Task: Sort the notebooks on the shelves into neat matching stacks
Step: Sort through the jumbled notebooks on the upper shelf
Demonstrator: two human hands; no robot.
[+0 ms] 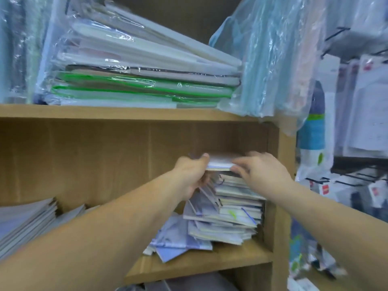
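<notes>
My left hand (192, 174) grips one end of a thin batch of notebooks (220, 164), just above the skewed pile (233, 206) at the right end of the shelf (201, 267); my right hand (263, 171) is at the other end, too blurred to tell grip from touch. Set down crooked, the batch could tip that fanned-out pile off the front edge.

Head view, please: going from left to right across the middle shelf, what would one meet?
flat stack of notebooks → left hand → held notebook → right hand → shelf side panel → hanging packets. The messy pile beneath the hands overlaps them, so it is left out.
</notes>
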